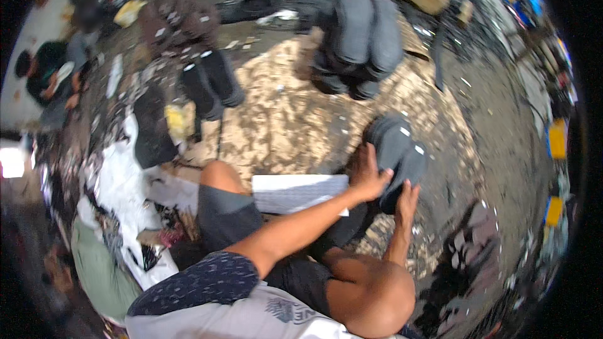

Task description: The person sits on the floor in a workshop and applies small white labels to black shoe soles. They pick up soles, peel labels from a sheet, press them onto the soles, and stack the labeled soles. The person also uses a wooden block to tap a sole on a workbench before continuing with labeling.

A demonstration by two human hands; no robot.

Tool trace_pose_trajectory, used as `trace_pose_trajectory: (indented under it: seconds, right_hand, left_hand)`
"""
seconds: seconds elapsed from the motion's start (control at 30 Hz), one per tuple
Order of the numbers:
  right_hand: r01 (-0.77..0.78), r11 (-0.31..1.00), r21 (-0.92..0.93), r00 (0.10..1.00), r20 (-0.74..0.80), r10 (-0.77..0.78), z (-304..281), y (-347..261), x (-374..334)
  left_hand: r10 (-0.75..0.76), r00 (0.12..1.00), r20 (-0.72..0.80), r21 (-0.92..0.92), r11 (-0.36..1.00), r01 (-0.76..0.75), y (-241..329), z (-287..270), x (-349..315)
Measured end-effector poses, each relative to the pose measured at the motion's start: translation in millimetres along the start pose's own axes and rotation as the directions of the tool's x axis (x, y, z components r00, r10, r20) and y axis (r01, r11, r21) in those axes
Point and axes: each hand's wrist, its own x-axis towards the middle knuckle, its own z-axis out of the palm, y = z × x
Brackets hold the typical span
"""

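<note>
One seated co-worker (56, 78) is at the far left, well apart from both grips. Nearer, white sheeting (122, 182) lies crumpled on the ground, left of the left grip. Beyond that grip and to its left sit a cluster of dark brown pieces (179, 22) bearing small white tags and, closer in, a pair of black stacks (210, 85) side by side. A flat white sheet (295, 193) lies just left of the left grip, near the wrist. A mottled tan board (282, 113) spreads beyond it, with a larger grey double stack (364, 34) standing farther out, past the grips. The left grip (370, 174) is partly curled, thumb and fingers spread around the left side of a dark grey double stack (402, 144), which sits between and just beyond both grips. The right grip (407, 199) has its fingers loosely extended against the near right end; how firmly it closes cannot be told. To its right and nearer the body lie brown pieces (474, 245), and at the far right, yellow boxes (556, 139).
</note>
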Motion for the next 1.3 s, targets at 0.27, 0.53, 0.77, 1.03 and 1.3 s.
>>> trace_pose_trajectory:
  seconds: [0.27, 0.53, 0.77, 1.03, 1.3]
  right_hand:
    - [0.079, 0.991, -0.104, 0.991, 0.112, -0.067, -34, -41, -4]
    - [0.284, 0.649, -0.706, 0.939, 0.066, -0.338, -9, 4, 62]
    - [0.470, 0.861, -0.196, 0.851, 0.360, -0.383, -1, -116, -50]
    - [-0.208, 0.955, 0.213, 0.487, 0.869, -0.088, 217, -236, -83]
    - [-0.281, 0.938, 0.203, 0.456, 0.888, -0.056, 407, -270, -152]
  left_hand:
    - [-0.158, 0.978, 0.138, -0.057, 0.984, 0.167, 7, -81, 11]
    - [0.283, 0.949, 0.140, 0.702, 0.648, -0.297, -43, -178, -7]
    - [0.103, 0.994, 0.024, 0.318, 0.942, -0.106, -27, -397, 13]
    - [-0.374, 0.920, 0.119, 0.004, 0.927, 0.376, -94, -604, 81]
    - [-0.416, 0.907, 0.063, 0.145, 0.903, 0.404, -135, -621, 98]
